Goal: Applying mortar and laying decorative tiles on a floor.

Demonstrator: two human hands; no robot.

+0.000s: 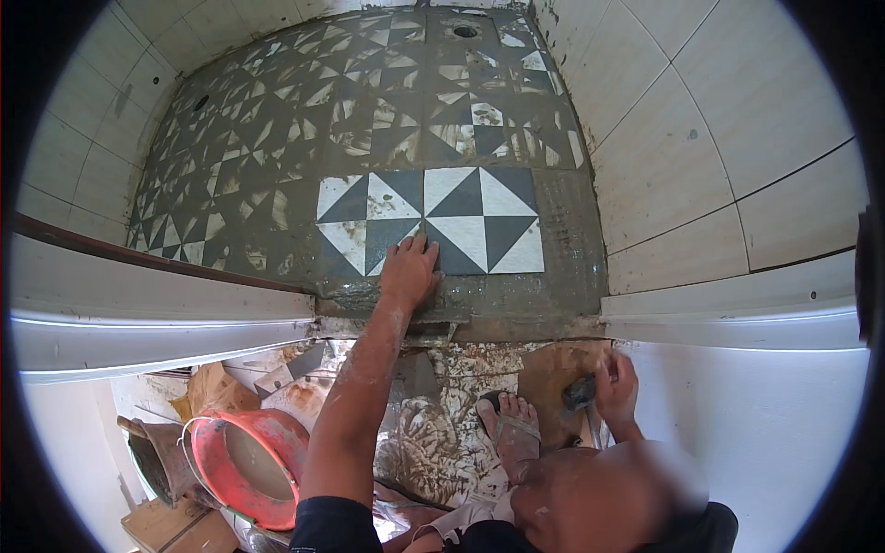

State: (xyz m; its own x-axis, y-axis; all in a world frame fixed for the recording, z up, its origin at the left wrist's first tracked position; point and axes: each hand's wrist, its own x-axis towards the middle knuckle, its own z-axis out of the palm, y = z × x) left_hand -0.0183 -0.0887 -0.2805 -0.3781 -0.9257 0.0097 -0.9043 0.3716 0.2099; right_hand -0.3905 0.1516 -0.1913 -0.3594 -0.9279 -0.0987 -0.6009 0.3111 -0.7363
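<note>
My left hand (408, 269) lies palm down at the seam between two black-and-white triangle-patterned tiles, its fingers stretched out. The right tile (484, 221) is mostly clean, while the left tile (355, 217) carries smears of grey mortar. Both lie side by side at the near edge of the tiled floor. My right hand (618, 382) is raised by the right wall below the doorway, its fingers curled. Beside it is a dark, rounded tool head (579, 394), perhaps a mallet's, with a pale shaft below. What the fingers hold, if anything, cannot be made out.
Mortar-smeared patterned tiles (277, 138) cover the floor beyond, with a round drain hole (465, 32) at the back. Wet mortar (569, 221) borders the right tile. A red bucket (210, 452), a second bucket (164, 461) and a cardboard box (175, 527) stand at lower left.
</note>
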